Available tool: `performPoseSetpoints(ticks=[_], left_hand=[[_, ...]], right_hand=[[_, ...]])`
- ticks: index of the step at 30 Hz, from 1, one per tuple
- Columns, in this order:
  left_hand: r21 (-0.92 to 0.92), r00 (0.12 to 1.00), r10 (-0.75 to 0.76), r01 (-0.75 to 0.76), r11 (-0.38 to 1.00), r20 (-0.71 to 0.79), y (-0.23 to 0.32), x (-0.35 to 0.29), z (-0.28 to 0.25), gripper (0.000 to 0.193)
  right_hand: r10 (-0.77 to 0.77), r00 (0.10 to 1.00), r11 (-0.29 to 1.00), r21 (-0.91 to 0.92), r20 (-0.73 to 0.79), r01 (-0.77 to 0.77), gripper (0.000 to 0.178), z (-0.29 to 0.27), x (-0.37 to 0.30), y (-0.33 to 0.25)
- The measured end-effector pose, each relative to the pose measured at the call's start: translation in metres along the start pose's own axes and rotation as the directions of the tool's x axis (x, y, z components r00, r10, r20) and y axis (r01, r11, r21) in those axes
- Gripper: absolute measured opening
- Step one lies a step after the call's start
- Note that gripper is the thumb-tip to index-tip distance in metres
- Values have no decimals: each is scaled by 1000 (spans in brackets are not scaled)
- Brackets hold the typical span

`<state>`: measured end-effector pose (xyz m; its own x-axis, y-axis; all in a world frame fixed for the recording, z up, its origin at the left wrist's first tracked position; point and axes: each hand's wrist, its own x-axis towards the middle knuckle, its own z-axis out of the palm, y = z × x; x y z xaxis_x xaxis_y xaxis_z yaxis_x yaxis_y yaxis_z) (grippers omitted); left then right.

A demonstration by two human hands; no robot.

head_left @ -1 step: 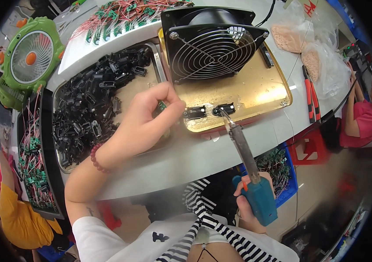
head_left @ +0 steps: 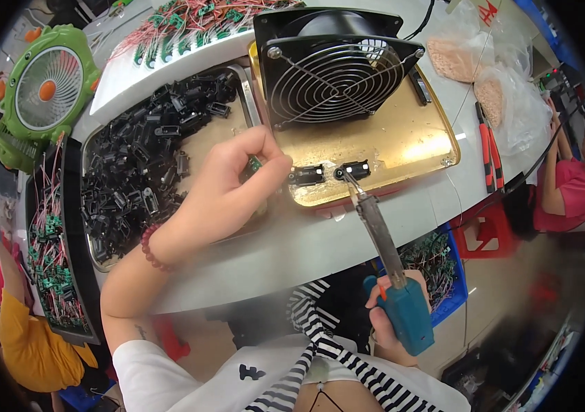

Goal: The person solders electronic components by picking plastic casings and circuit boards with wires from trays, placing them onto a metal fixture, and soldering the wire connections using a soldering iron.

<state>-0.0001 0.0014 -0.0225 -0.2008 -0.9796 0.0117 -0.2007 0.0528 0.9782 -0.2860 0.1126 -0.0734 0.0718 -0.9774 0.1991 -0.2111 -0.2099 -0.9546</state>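
My right hand (head_left: 388, 323) is wrapped round the teal handle of a soldering gun (head_left: 410, 312), which points up and away from me. Its tip meets the near-left end of a small black plastic housing (head_left: 357, 169) on the gold metal tray (head_left: 402, 147). Just left of that lies a second black housing (head_left: 308, 176), beside my left fingertips. Thumb and forefinger of my left hand (head_left: 237, 178) are pinched together, and a small green circuit board (head_left: 255, 163) shows inside the curl of the fingers; most of it is hidden.
A black box fan (head_left: 337, 86) stands on the gold tray. To the left, a metal tray (head_left: 245, 93) carries many black housings. Red-handled pliers (head_left: 490, 154) and plastic bags (head_left: 505, 103) lie at right. A green fan (head_left: 48, 89) and wired boards (head_left: 55, 275) occupy the far left.
The soldering gun has shifted very slightly left, its tip still at the black housing. My left hand stays practically in place.
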Motion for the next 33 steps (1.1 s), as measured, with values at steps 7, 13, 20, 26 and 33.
performPoseSetpoints(ticks=[7,13,20,26,33], left_hand=[[90,999,0,3,996,-33,-4,1,-5,17],[111,999,5,-1,994,-38,-5,0,-3,17],[113,999,33,-29,993,-38,-5,-1,-2,17],[180,997,66,-59,982,-30,-7,0,-3,17],[147,999,26,-21,989,-33,-3,-1,-3,18]], right_hand=[[-84,992,987,-126,90,95,26,7,-5,12],[-30,998,994,-108,58,36,26,12,-8,11],[-115,989,982,-137,93,127,29,16,-4,11],[-106,993,987,-113,42,110,32,20,-10,19],[-135,990,985,-106,43,139,33,22,-9,18]])
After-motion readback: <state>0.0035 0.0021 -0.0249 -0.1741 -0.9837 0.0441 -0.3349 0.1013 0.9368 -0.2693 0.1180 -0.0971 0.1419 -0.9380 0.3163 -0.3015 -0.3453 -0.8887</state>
